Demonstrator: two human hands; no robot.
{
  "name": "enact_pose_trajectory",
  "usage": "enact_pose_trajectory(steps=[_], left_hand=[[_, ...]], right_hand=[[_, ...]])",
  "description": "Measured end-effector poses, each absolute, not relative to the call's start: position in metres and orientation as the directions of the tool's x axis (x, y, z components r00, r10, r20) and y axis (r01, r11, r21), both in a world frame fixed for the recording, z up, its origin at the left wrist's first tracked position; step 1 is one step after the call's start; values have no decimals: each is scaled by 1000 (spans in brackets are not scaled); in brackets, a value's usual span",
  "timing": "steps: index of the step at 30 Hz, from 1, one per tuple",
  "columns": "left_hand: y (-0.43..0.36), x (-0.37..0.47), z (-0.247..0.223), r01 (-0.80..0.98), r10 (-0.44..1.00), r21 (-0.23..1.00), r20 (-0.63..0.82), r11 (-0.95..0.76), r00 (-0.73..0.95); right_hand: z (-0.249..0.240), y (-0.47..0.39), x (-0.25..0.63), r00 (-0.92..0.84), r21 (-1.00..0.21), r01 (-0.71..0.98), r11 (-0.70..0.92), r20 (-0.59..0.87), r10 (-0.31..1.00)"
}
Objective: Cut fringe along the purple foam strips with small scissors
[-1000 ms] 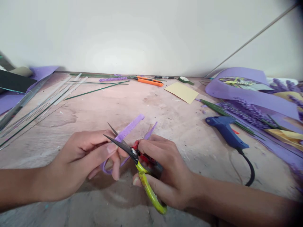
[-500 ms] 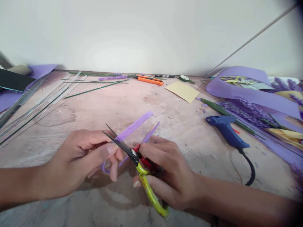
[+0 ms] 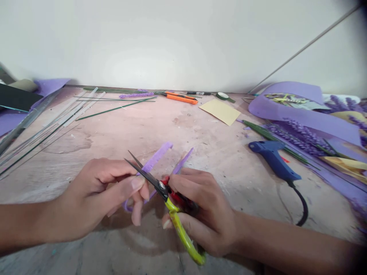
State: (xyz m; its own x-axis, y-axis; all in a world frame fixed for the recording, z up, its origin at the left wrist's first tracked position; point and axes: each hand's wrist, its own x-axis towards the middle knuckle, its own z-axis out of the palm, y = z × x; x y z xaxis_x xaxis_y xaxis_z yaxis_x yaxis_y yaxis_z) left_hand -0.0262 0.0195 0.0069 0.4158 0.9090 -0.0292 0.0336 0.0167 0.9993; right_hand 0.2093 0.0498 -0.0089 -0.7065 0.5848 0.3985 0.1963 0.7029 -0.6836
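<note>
Between the thumb and fingers of my left hand (image 3: 114, 191) is pinched a long purple strip (image 3: 157, 157), its edge finely fringed. The strip loops below the fingers, and its tail sticks up beyond my right hand (image 3: 203, 208). That hand grips a pair of scissors (image 3: 179, 225) with a yellow-green handle and red parts, partly hidden by the fingers. Slightly apart, the dark blades point up and left and cross the strip close to my left thumb.
A blue glue gun (image 3: 273, 160) lies to the right, near purple lavender-like stems (image 3: 304, 137) and purple sheets (image 3: 309, 116). Further back are a yellow paper (image 3: 220, 111), an orange-handled cutter (image 3: 181, 97) and green tape (image 3: 225, 96). Clear glue sticks (image 3: 83, 107) and wires lie left.
The upper end of the purple strip has drawn down and left toward my left hand, so less of it shows past the blades. Both hands keep nearly the same place.
</note>
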Motion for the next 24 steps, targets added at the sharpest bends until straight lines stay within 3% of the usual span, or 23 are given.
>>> enact_pose_trajectory(steps=[6,24], left_hand=[[17,-29,4,13,915,992,-124,129,383],[19,-31,0,50,917,999,-35,17,397]], right_hand=[[-7,49,207,-689,-719,231,655,355,632],[-5,48,206,-699,-682,278,677,340,629]])
